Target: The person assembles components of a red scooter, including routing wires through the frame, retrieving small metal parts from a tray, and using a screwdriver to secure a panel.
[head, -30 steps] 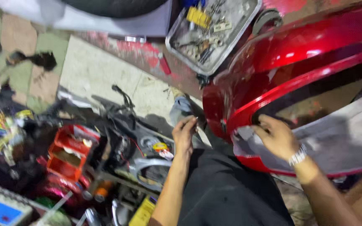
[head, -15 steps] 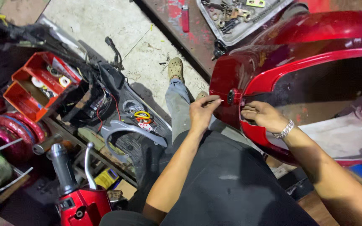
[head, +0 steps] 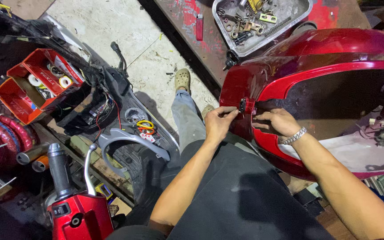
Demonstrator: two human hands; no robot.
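Fingers (head: 233, 114) of the left hand (head: 218, 124) are pinched together at the left side of a small black round fitting (head: 242, 105) set in the inner edge of the red scooter body panel (head: 316, 58); whether they actually grip the fitting cannot be told. Right hand (head: 277, 122) lies just right of the fitting, fingers curled and pressed against the panel's inner rim, holding nothing separate; a metal bracelet (head: 295, 136) sits on its wrist.

Head view, panel: it fills the right half of the scene, glossy red outside, with a dark hollow interior and a pale lower part (head: 356, 153). The fitting sits at its left end, between both hands.

Head view, surroundings: a grey metal tray (head: 305, 12) of bolts and small parts lies far, above the panel, on a red-stained floor strip with a red lighter (head: 199, 27) to its left. At left, a red open box (head: 25, 84) holds tape rolls. A stripped scooter front (head: 125, 133) lies centre-left. A red handlebar housing (head: 78, 215) with grip and lever stands near-left. The person's leg ends in a tan clog (head: 182, 80).
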